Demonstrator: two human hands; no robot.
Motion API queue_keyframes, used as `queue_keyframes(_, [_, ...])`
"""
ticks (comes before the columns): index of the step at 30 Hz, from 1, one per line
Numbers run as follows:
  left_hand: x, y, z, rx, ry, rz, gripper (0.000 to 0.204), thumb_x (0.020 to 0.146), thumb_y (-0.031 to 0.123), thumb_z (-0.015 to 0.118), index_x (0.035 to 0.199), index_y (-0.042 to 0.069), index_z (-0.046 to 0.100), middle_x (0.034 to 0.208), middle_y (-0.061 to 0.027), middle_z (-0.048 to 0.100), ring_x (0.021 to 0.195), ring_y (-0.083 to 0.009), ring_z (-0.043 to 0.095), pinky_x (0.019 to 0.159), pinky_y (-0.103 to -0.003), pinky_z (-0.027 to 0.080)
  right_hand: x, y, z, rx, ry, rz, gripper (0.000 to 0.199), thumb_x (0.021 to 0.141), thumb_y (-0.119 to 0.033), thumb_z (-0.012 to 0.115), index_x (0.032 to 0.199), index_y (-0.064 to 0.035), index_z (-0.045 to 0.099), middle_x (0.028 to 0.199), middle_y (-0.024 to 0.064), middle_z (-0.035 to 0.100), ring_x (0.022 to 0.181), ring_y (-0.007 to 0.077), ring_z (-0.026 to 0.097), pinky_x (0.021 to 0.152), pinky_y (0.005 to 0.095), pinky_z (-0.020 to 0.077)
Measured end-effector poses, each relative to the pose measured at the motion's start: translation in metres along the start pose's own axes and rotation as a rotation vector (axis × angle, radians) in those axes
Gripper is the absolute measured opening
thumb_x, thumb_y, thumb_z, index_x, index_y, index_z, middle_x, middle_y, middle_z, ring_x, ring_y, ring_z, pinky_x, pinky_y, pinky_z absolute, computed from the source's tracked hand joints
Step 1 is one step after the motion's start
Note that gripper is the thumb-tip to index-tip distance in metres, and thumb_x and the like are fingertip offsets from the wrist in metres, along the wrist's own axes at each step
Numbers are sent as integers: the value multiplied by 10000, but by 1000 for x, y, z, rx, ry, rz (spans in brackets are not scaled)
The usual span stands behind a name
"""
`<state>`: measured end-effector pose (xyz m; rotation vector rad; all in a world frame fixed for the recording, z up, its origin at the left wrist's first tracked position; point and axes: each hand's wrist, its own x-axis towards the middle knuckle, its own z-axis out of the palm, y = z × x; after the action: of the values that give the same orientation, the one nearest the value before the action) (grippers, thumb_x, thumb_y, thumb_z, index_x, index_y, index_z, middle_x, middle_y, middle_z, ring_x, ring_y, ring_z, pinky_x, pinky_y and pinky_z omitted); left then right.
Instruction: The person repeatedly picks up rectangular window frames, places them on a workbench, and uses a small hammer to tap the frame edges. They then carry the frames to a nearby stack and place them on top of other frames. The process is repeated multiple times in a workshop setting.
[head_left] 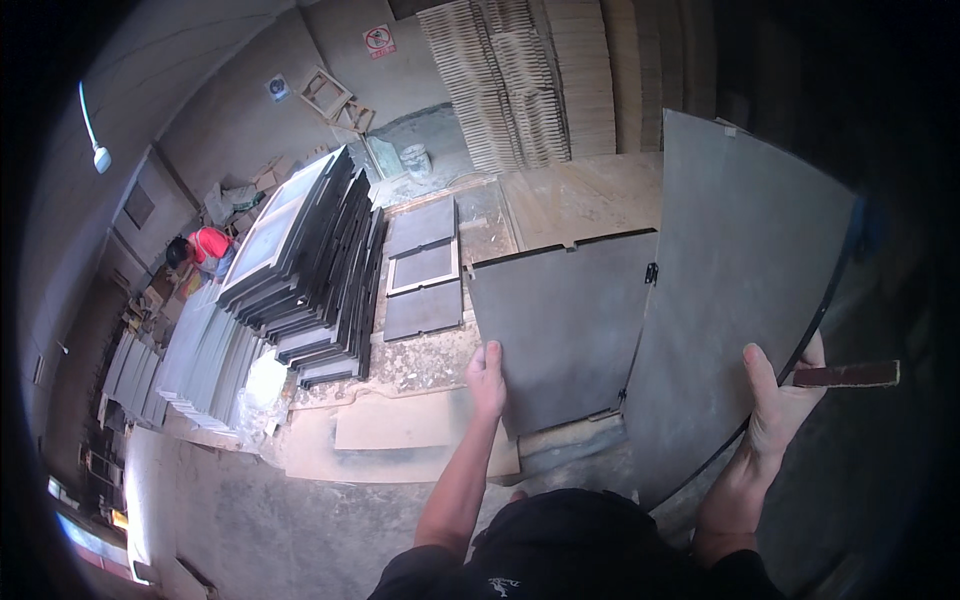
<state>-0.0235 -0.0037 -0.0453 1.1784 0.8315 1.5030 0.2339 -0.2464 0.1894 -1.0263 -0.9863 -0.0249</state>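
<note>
two hands [486,380] [783,405] grip flat, smooth grey panels [565,335] [735,290] joined by dark hinges [651,273].

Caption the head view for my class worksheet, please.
Left hand and right hand hold hinged grey panels; a tall stack stands to the left.

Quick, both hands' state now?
Left hand: closed on left flat grey panel.
Right hand: closed on right flat grey panel, also holding dark reddish-brown bar.

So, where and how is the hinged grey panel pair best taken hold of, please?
Probably grip the hinged panel pair by both outer edges, one hand from each side, as the left hand and the right hand do: hinges at the middle join could let it fold.
</note>
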Motion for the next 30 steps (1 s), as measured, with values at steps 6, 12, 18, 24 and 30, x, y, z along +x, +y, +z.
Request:
queue_keyframes(6, [0,-16,-21,5,-33,-53,369,1036,377,597,1029,20,692,963,9,666,859,-66,563,795,-253,474,-12,-10,11,-46,-35,-18,287,800,-36,786,1011,-24,592,959,19,641,852,85,571,813,256,447])
queue_keyframes(12, [3,-19,-18,-21,-27,-74,352,1036,342,590,821,63,595,768,72,508,728,-46,431,635,-234,366,-25,-22,36,-71,18,-3,279,794,-5,780,982,-41,577,918,14,635,826,79,578,782,247,458])
queue_keyframes(18, [-54,24,-3,250,-158,-120,374,998,368,622,1008,-6,625,933,-46,610,889,-165,565,809,-348,465,-51,-12,65,-216,62,-39,295,776,6,804,927,-53,557,932,47,627,784,77,587,714,240,474])
queue_keyframes(24, [-92,52,11,-103,-987,-23,1174,645,587,882,1528,7,369,1611,-201,294,1502,-338,274,1193,-470,297,-56,-26,64,-241,52,-111,326,731,-102,863,893,-54,584,918,56,654,797,104,597,739,275,481])
queue_keyframes(30, [-23,15,23,21,-743,163,1270,577,324,971,1575,10,250,1650,-191,199,1512,-325,237,1223,-447,233,-85,-36,3,9,231,9,717,649,-259,886,1237,25,591,1102,95,658,972,206,642,861,338,516])
